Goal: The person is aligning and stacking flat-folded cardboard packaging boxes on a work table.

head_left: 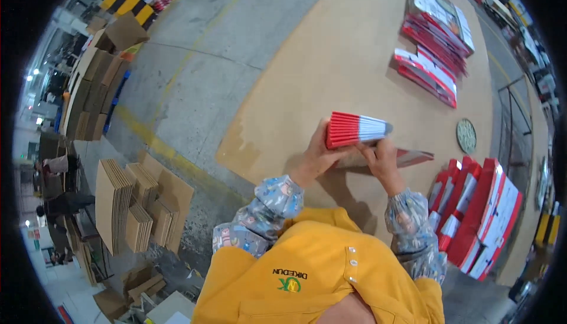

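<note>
Above the near part of the table, my left hand (317, 157) grips the left end of a thick stack of folded red-and-white cartons (358, 129). The folded edges face up, red on the left and white on the right. My right hand (383, 160) is closed at the stack's lower right side, its fingers against the cartons; the fingertips are partly hidden. Just right of that hand, a flat red-and-grey piece (415, 157) shows low over the table. Patterned sleeve covers reach down both my forearms.
The brown table (307, 82) carries piles of red-and-white cartons at the far right (434, 35) and near right (481, 215). A round green dish (466, 136) sits by its right edge. Stacks of brown cardboard (139, 203) stand on the left; people are in the background.
</note>
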`<state>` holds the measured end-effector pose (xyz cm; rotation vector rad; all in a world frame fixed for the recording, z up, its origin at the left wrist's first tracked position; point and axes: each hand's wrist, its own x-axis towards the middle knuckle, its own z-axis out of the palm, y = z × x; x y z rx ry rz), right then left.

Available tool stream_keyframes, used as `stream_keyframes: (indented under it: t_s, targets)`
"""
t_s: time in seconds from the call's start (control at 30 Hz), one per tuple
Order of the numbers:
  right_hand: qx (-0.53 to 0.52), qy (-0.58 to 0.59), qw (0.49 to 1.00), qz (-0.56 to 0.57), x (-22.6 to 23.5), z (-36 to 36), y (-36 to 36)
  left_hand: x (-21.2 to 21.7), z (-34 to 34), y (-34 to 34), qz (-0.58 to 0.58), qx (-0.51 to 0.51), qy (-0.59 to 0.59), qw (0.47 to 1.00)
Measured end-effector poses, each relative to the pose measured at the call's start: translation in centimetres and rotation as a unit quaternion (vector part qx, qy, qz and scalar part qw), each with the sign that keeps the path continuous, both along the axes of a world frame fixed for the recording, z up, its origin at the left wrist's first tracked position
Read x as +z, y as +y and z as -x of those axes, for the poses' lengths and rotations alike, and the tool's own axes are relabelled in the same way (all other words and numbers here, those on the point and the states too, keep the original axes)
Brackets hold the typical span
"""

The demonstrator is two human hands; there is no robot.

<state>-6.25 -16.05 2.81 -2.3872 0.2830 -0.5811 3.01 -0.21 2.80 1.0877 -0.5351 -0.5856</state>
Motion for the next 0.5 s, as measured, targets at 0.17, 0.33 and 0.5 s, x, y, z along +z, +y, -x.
stream_keyframes:
  t_s: [0.17, 0.33, 0.5]
  targets:
    - [0.027, 0.062, 0.996, 0.063, 0.5, 1.1, -0.3, 0.3, -0.5, 0.2, -0.113, 0.015, -0.118, 0.986]
    - [0.046, 0.07, 0.996, 0.015, 1.0, 1.1, -0.5, 0.8, -0.2, -0.1, -0.144, 0.093, -0.231, 0.958]
    - [0.025, -0.028, 0.997, -0.061, 3.4, 1.5, 0.1, -0.1, -0.5, -0.4, -0.099, 0.089, -0.169, 0.977]
